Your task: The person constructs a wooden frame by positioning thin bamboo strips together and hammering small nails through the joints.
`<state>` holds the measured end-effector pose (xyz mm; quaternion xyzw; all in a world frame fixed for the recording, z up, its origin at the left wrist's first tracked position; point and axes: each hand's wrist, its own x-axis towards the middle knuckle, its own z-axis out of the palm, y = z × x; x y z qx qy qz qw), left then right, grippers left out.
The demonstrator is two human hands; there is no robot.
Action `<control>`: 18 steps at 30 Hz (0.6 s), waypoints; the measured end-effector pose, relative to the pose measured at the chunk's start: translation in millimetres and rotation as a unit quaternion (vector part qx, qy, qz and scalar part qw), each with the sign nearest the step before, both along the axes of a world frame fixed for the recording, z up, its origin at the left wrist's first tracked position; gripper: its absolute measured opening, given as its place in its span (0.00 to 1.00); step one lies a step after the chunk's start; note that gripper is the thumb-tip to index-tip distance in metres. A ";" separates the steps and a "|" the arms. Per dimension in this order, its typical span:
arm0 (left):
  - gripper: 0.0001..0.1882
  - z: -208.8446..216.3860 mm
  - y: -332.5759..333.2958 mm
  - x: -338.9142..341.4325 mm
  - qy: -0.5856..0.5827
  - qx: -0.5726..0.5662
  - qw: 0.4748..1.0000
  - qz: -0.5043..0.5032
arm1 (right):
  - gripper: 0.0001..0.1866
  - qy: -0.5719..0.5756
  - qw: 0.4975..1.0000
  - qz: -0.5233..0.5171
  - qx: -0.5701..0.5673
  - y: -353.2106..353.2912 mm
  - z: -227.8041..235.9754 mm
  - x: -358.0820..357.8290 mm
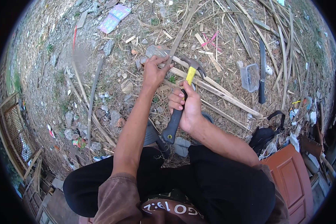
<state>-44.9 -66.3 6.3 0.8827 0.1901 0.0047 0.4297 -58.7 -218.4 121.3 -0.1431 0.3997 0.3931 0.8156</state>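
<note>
My right hand (pixel 187 106) is wrapped round the black and yellow handle of a claw hammer (pixel 190 75), its butt pointing toward my lap. The hammer's dark metal head is just above pale wooden strips (pixel 216 90) on the ground; whether it touches them I cannot tell. With thumb and fingers, my left hand (pixel 155 71) pinches the near end of a thin wooden slat (pixel 183 28), which runs away from me to the far edge. Beyond that hand is a flat grey stone (pixel 156 50), partly hidden by the fingers.
To the right lie a knife (pixel 262 71) with a dark handle and a clear plastic container (pixel 249 77). Long slats (pixel 286 48) are heaped at the far right. A black bag (pixel 263 139) and a reddish panel (pixel 290 183) are near my right knee. More strips (pixel 94 100) lie left.
</note>
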 end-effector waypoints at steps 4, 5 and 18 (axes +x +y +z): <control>0.23 -1.4 0.0 1.1 0.007 -0.015 1.000 0.010 | 0.08 0.036 0.994 -0.089 -0.058 2.2 -4.2 1.4; 0.23 -1.4 0.0 0.6 0.010 -0.009 1.000 0.010 | 0.08 0.029 0.999 -0.032 -0.012 2.2 -4.6 1.5; 0.24 3.2 10.4 1.3 0.030 -0.045 0.998 -0.016 | 0.07 -0.196 0.950 0.135 -0.204 -42.3 -9.5 17.1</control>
